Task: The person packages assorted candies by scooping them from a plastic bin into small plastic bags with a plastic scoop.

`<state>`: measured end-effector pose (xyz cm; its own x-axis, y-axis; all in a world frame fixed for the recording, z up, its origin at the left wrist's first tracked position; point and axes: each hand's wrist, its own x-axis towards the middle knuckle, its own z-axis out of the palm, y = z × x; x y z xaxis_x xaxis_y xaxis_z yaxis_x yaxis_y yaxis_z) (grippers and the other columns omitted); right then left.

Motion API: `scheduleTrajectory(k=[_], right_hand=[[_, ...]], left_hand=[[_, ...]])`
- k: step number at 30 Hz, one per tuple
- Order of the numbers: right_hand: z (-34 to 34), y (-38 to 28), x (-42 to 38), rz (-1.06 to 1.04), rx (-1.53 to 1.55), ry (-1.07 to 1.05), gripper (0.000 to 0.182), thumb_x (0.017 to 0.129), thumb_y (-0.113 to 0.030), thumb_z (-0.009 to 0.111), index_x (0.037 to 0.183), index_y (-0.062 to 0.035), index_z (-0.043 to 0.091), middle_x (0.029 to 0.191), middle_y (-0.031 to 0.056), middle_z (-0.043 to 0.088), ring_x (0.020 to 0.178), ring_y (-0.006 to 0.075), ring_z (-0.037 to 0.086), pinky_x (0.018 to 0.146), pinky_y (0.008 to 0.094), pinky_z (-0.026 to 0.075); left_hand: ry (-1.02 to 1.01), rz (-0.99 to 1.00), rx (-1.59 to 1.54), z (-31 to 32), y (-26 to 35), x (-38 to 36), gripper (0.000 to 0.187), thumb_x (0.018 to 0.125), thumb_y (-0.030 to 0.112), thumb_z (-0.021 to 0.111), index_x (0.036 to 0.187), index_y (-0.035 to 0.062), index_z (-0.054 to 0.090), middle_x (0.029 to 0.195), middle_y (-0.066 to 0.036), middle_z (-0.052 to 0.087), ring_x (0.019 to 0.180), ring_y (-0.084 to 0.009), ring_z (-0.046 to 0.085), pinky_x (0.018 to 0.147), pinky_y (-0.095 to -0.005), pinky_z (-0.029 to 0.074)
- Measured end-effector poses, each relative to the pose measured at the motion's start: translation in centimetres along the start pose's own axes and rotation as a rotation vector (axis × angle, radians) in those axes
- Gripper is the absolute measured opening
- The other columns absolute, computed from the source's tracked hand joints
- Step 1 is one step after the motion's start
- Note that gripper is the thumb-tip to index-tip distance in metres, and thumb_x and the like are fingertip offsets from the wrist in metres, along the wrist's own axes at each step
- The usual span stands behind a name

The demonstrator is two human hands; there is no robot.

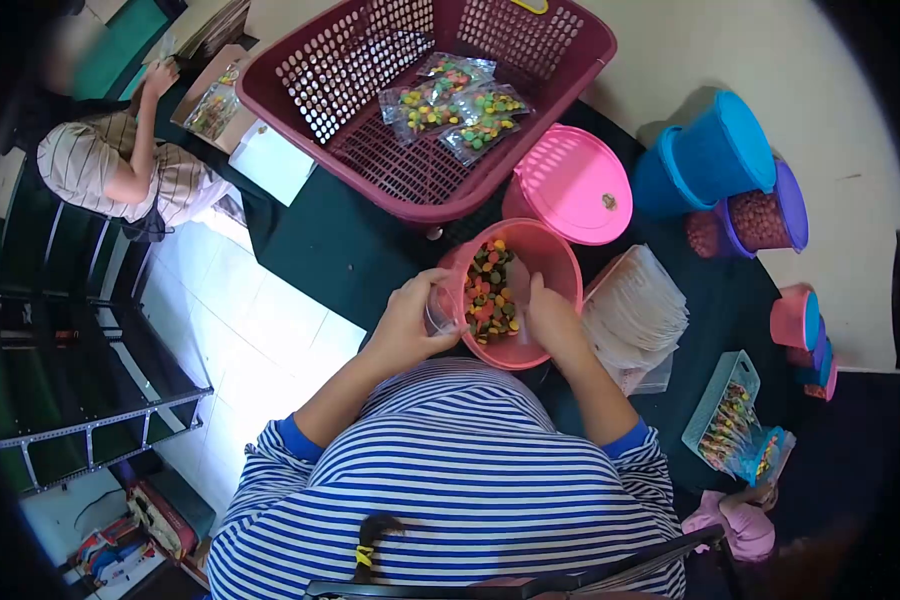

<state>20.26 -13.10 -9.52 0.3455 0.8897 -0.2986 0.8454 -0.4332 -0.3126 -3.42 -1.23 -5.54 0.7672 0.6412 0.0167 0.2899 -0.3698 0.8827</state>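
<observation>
A pink bucket (568,262) stands in front of me, partly filled with colourful candies (490,300) in red, green, yellow and orange. At the bucket's left rim, my left hand (410,315) is closed around what looks like a clear plastic bag (438,312); its contents cannot be made out. My right hand (553,318) reaches over the right side of the bucket and grips a pale scoop (518,282), whose end is among the candies. Just right of the bucket lies a stack of clear plastic bags (638,315).
Beyond the bucket, a maroon basket (410,205) holds several filled candy bags (450,105). A pink lid (580,185), blue buckets (720,150) and purple-lidded tubs (765,215) stand behind. At right is a teal tray (705,430) of packets. Other people (120,175) work at both sides.
</observation>
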Motion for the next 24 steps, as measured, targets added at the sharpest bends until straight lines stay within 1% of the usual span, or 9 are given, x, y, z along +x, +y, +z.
scheduleTrajectory(k=[2, 3, 5, 9, 11, 14, 18, 20, 24], right_hand=[[0.8, 0.6, 0.2, 0.018, 0.110, -0.039, 0.051, 0.090, -0.018, 0.059, 0.126, 0.0138, 0.042, 0.088, 0.0280, 0.067, 0.085, 0.0427, 0.067, 0.072, 0.0500, 0.053], [0.3, 0.1, -0.1, 0.021, 0.113, -0.034, 0.051, 0.090, -0.018, 0.059, 0.126, 0.0138, 0.042, 0.088, 0.0280, 0.067, 0.085, 0.0427, 0.067, 0.072, 0.0500, 0.053], [-0.9, -1.8, -0.9, 0.098, 0.091, -0.047, 0.055, 0.086, -0.024, 0.064, 0.121, 0.0123, 0.043, 0.085, 0.0284, 0.066, 0.082, 0.0435, 0.067, 0.071, 0.0494, 0.053], [0.2, -2.6, -0.8, 0.116, 0.072, -0.092, 0.062, 0.084, -0.021, 0.065, 0.126, 0.0157, 0.040, 0.086, 0.0270, 0.068, 0.082, 0.0402, 0.069, 0.070, 0.0475, 0.055], [2.5, -1.9, 0.0, 0.194, 0.131, -0.120, 0.078, 0.075, -0.029, 0.073, 0.129, 0.0148, 0.038, 0.087, 0.0268, 0.068, 0.084, 0.0428, 0.068, 0.071, 0.0473, 0.055], [2.9, -1.7, 0.1, 0.182, 0.158, -0.106, 0.083, 0.074, -0.025, 0.074, 0.133, 0.0161, 0.034, 0.088, 0.0275, 0.068, 0.083, 0.0429, 0.068, 0.071, 0.0474, 0.055], [2.7, -1.6, -0.5, 0.146, 0.165, -0.102, 0.074, 0.076, -0.016, 0.068, 0.134, 0.0150, 0.033, 0.087, 0.0281, 0.067, 0.083, 0.0432, 0.068, 0.070, 0.0485, 0.054], [2.9, -1.1, -0.7, 0.051, 0.064, -0.014, 0.051, 0.087, -0.008, 0.051, 0.132, 0.0116, 0.037, 0.087, 0.0273, 0.068, 0.081, 0.0406, 0.069, 0.070, 0.0482, 0.055], [1.6, -1.0, -0.6, 0.086, 0.055, 0.047, 0.044, 0.090, -0.007, 0.045, 0.131, 0.0075, 0.040, 0.085, 0.0245, 0.068, 0.080, 0.0410, 0.069, 0.070, 0.0495, 0.055]], left_hand=[[-0.023, 0.029, 0.024, 0.4, 0.1, 0.0, 0.075, 0.073, 0.021, 0.083, 0.133, 0.0006, 0.043, 0.127, -0.019, 0.055, 0.118, -0.0309, 0.056, 0.103, -0.0388, 0.043], [-0.010, 0.032, 0.024, 0.6, 0.3, 0.1, 0.076, 0.072, 0.021, 0.083, 0.133, 0.0004, 0.043, 0.127, -0.019, 0.055, 0.119, -0.0312, 0.055, 0.103, -0.0391, 0.043], [-0.002, 0.037, 0.025, 0.7, 0.6, 0.2, 0.078, 0.071, 0.021, 0.083, 0.133, 0.0001, 0.042, 0.126, -0.020, 0.054, 0.119, -0.0314, 0.055, 0.103, -0.0393, 0.042], [-0.037, 0.096, 0.055, 0.7, 1.3, 0.3, 0.081, 0.069, 0.021, 0.085, 0.133, -0.0003, 0.041, 0.126, -0.019, 0.052, 0.118, -0.0326, 0.054, 0.104, -0.0388, 0.041], [-0.060, 0.125, 0.058, 1.0, 1.5, 0.3, 0.081, 0.068, 0.021, 0.085, 0.133, -0.0004, 0.041, 0.125, -0.019, 0.051, 0.118, -0.0331, 0.053, 0.104, -0.0385, 0.041], [-0.053, 0.085, 0.073, 1.1, 1.8, 0.2, 0.082, 0.067, 0.022, 0.086, 0.133, -0.0004, 0.041, 0.124, -0.019, 0.050, 0.118, -0.0337, 0.053, 0.103, -0.0388, 0.041], [-0.042, 0.092, 0.098, 1.3, 1.7, 0.1, 0.081, 0.066, 0.021, 0.086, 0.131, -0.0004, 0.042, 0.123, -0.019, 0.051, 0.117, -0.0342, 0.054, 0.101, -0.0396, 0.043], [-0.035, 0.111, 0.116, 1.5, 1.9, 0.1, 0.080, 0.066, 0.020, 0.086, 0.130, -0.0003, 0.043, 0.122, -0.019, 0.052, 0.116, -0.0343, 0.054, 0.101, -0.0398, 0.043], [0.053, 0.045, 0.164, 1.9, 2.1, -0.1, 0.079, 0.065, 0.019, 0.087, 0.129, -0.0014, 0.044, 0.120, -0.019, 0.054, 0.113, -0.0331, 0.057, 0.099, -0.0397, 0.045]])
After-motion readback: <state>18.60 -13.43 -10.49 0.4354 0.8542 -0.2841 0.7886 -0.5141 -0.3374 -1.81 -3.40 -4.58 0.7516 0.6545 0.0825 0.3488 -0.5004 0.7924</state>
